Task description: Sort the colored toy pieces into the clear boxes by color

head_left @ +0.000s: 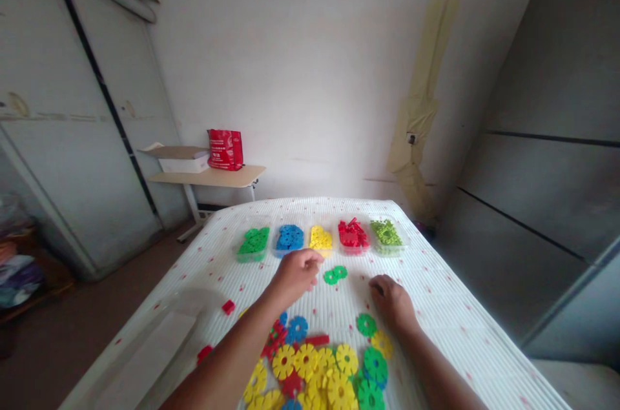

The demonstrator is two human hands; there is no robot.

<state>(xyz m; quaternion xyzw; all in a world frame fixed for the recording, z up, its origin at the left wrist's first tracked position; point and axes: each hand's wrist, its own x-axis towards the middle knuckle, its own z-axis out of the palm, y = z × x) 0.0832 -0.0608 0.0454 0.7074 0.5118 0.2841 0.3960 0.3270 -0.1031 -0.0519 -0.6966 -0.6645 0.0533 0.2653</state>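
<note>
My left hand [296,273] reaches forward over the white cloth, fingers curled together just short of the yellow-filled tray [320,239]; what it pinches, if anything, I cannot make out. My right hand [391,301] rests on the cloth with fingers curled down, beside two joined green discs [335,275]. A heap of yellow, green, red and blue snowflake discs [320,374] lies near me between my forearms. Five clear trays stand in a row at the back: green [253,243], blue [289,238], yellow, red [353,235], light green [386,234].
The table [450,307] has a white ribbed cloth with red specks. Loose red pieces [228,307] lie at the left. A clear flat lid [159,339] lies at the left front. A small side table [208,176] with a red bag [225,149] stands by the wall.
</note>
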